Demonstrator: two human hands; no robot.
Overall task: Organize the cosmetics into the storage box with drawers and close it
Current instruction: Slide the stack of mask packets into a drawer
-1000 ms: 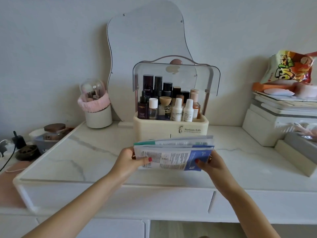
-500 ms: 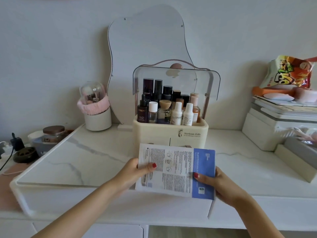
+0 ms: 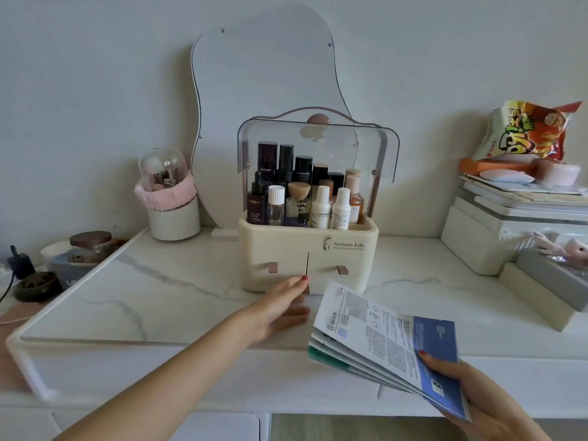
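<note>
A cream storage box (image 3: 346, 232) stands mid-table with its clear lid (image 3: 318, 148) raised. Several cosmetic bottles (image 3: 305, 195) fill its top tray. Two drawers with brown tabs, the left drawer (image 3: 275, 265) and the right drawer (image 3: 337, 268), sit shut in its front. My left hand (image 3: 280, 308) reaches forward with straight fingers, its fingertip at the bottom front of the box near the seam between the drawers. My right hand (image 3: 474, 399) grips a fanned stack of flat sheet-mask packets (image 3: 381, 342) by its blue end, low at the right, in front of the box.
A wavy mirror (image 3: 264, 100) leans on the wall behind the box. A brush holder (image 3: 171, 198) stands left of it, a lidded jar (image 3: 90, 248) further left. At the right are stacked boxes (image 3: 509, 224) with a snack bag (image 3: 528, 132) on top.
My left hand let go of the packets and reached toward the box's drawers. My right hand alone now holds the stack, moved down and to the right, and the packets fanned out.
</note>
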